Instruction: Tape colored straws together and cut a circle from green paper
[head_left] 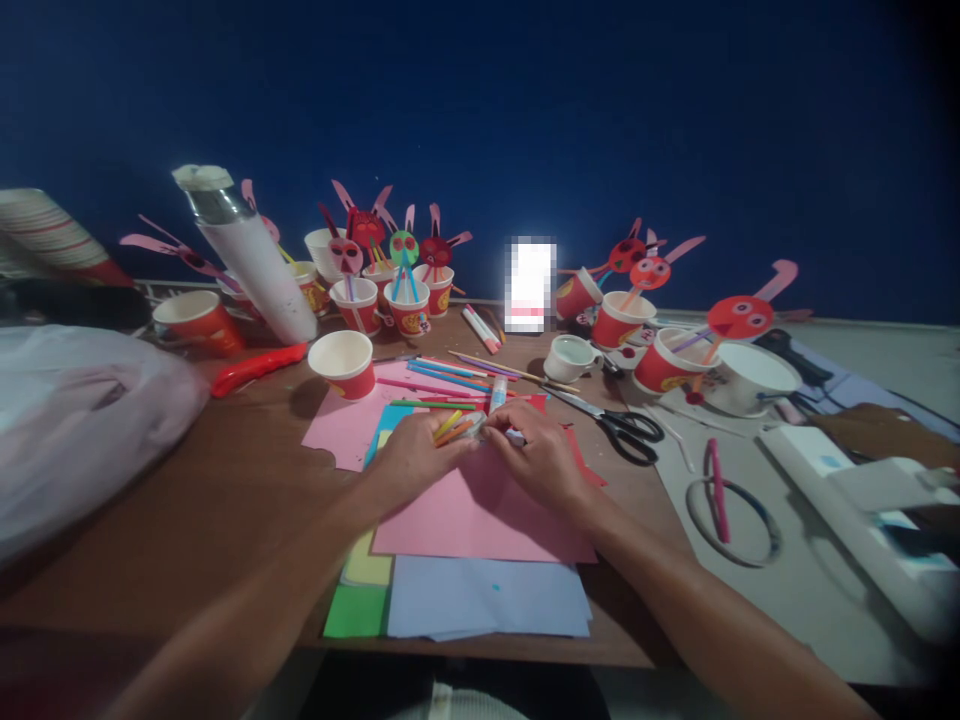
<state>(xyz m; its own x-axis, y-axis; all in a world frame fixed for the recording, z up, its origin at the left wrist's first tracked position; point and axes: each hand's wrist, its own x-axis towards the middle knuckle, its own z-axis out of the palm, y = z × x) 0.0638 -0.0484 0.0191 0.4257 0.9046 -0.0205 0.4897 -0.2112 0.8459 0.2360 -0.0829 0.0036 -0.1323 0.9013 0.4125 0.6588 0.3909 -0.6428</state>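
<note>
Nearest on the counter (247, 470) lie pale blue sheets (491, 600), with a green sheet (356, 610) and a yellow sheet (367, 565) showing at their left. A pink sheet (480, 515) overlaps them. Above it, the left hand (412, 455) is closed around yellow and orange sticks (451, 429), and the right hand (536, 455) pinches at a small clear piece (474, 424) beside them; what this piece is cannot be told. At the right, a pink stick (717, 490) lies across a ring (776, 535), near a white power strip (847, 520) whose markings are too blurred to read.

Just beyond the hands stands a glue stick (499, 393), its pale blue label unreadable. Black-handled scissors (630, 430) lie to its right, open a little, and coloured sticks (450, 375) are spread behind the hands. A red and white paper cup (342, 365) stands at the left, a small white cup (571, 358) at the right.

Farther back, red paper cups (622, 320) carry round yellow emblems, their lettering too small to read, and hold paper faces (650, 272) with long ears on straws. A white bottle (259, 265) leans among them, before a dark blue wall (465, 110).
</note>
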